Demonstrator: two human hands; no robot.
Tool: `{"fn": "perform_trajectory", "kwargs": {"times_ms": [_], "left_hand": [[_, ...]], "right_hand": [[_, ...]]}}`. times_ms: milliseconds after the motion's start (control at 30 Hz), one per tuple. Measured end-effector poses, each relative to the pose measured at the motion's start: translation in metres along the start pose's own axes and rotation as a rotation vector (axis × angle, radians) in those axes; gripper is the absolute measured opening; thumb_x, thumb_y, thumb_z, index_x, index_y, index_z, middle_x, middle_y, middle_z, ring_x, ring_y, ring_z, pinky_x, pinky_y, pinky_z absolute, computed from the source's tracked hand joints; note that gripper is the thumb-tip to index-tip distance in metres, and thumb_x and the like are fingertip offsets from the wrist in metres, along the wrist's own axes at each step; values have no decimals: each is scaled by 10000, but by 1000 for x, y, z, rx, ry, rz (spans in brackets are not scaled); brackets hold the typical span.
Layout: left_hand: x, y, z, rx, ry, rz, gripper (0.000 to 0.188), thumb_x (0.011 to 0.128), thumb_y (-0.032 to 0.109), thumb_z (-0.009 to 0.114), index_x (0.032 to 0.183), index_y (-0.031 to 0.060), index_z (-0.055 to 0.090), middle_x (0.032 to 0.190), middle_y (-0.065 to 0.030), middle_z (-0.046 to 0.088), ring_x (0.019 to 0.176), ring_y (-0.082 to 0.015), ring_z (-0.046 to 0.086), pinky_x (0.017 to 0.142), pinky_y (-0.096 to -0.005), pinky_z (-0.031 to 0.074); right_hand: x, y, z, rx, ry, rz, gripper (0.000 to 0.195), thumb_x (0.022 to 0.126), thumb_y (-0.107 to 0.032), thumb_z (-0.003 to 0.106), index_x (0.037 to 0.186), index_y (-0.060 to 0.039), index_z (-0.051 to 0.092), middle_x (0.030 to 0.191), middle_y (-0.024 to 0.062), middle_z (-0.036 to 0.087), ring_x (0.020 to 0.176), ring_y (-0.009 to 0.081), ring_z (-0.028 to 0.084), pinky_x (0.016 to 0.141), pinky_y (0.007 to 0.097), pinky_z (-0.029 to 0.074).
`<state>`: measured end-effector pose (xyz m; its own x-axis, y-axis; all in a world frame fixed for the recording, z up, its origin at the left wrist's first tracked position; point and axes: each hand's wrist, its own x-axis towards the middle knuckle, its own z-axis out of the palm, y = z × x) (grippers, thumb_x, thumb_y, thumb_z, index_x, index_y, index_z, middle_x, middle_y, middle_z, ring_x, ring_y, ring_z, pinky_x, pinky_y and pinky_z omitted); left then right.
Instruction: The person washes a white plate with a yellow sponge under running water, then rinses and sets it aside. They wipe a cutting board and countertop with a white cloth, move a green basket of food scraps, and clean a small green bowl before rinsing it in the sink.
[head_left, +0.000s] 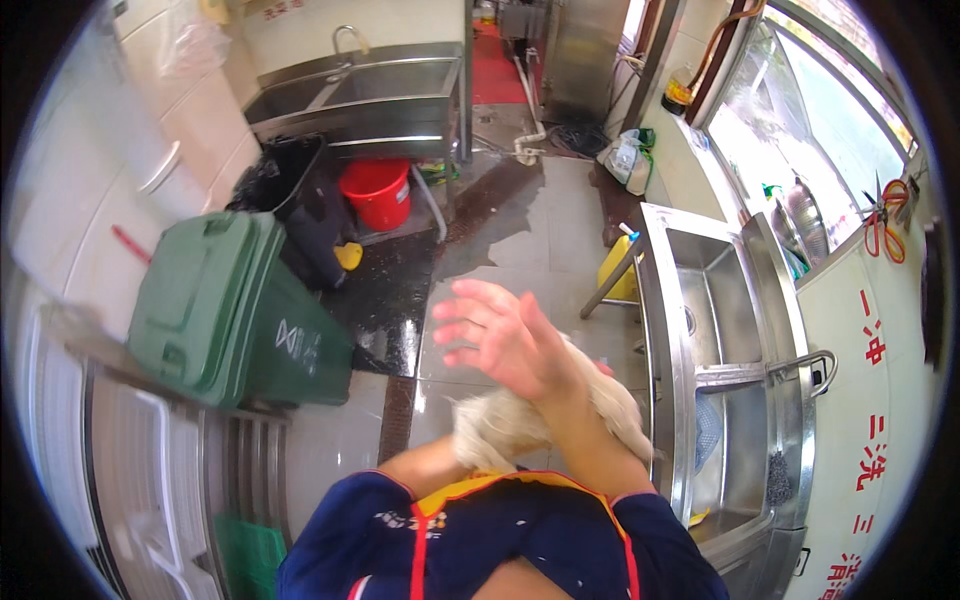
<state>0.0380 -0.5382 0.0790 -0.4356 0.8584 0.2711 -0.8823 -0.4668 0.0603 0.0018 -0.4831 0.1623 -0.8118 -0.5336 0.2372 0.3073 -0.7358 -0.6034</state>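
Observation:
My right hand (502, 337) is raised in the middle of the view, holding nothing, its fingers spread to the left and its thumb up. A wet-looking off-white cloth (495, 427) lies around and behind my right forearm, with one end hanging at the forearm's right side. My left forearm comes in from the left and passes under the cloth. The cloth covers most of my left hand (604, 368), which presses it to the right wrist; only a bit of finger shows beyond. I wear a blue shirt and an apron with yellow and red trim.
A green wheeled bin (292, 352), a black bin (300, 202) and a red bucket (379, 196) stand on the left. A steel double sink (682, 375) runs along the right, scissors (885, 221) hanging beyond. Another steel sink (390, 82) stands ahead. The tile floor (390, 300) looks wet.

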Motion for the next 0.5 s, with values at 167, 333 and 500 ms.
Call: {"fn": "perform_trajectory", "kwargs": {"times_ms": [167, 333, 500], "left_hand": [[75, 114, -25, -57, 138, 29, 394, 907, 276, 465, 1210, 25, 458, 1164, -111, 527, 1001, -212, 535, 876, -332, 444], [150, 215, -60, 3, 318, 95, 379, 908, 257, 461, 1202, 18, 463, 1160, -116, 531, 985, -220, 540, 858, -332, 453], [283, 294, -97, 906, 412, -53, 340, 878, 265, 484, 1130, 41, 529, 1121, -109, 557, 969, -253, 552, 820, -328, 466]], "right_hand": [[78, -30, -95, 254, -70, -20, 685, 868, -555, 393, 1291, -18, 351, 1156, 135, 503, 1018, 250, 516, 850, 381, 428], [92, -77, -193, 255, -3, -22, 583, 891, -457, 428, 1283, -29, 371, 1098, 108, 534, 1002, 231, 534, 855, 358, 437], [90, -116, -354, 426, 314, -192, 421, 899, -322, 463, 1214, -43, 439, 1032, 111, 573, 957, 219, 572, 884, 357, 433]]}}
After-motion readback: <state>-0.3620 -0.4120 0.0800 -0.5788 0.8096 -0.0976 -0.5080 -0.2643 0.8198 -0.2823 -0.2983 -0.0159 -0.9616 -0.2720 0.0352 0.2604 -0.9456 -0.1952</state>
